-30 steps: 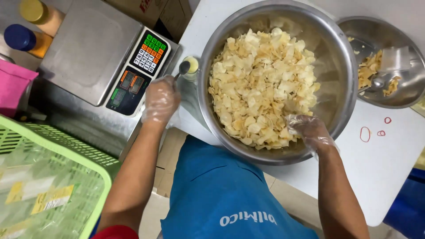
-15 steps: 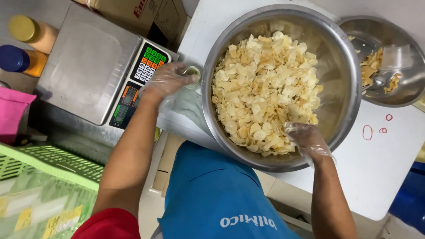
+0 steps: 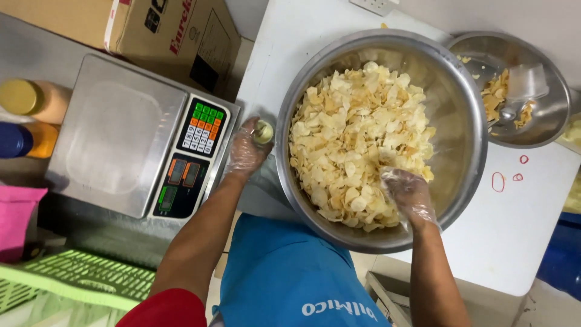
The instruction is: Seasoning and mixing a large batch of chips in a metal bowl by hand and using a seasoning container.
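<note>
Head view, near to far. Right hand (image 3: 407, 195), gloved in thin clear plastic, sunk into the chips (image 3: 362, 145), grip curled loosely over a handful. Chips heaped in the big steel bowl (image 3: 466, 109) on the white worktop (image 3: 514, 236): light, brittle, likely greasy, so best scooped from below with a soft grip, never squeezed. Left hand (image 3: 247, 151), also gloved, just outside the bowl's rim, grip closed round a small pale round object (image 3: 263, 131). Beyond it, a scale (image 3: 115, 136). Farther right, a smaller steel bowl (image 3: 548, 115).

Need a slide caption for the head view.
Gloved right hand in a steel bowl of chips; gloved left hand holds a small object beside a scale.
</note>
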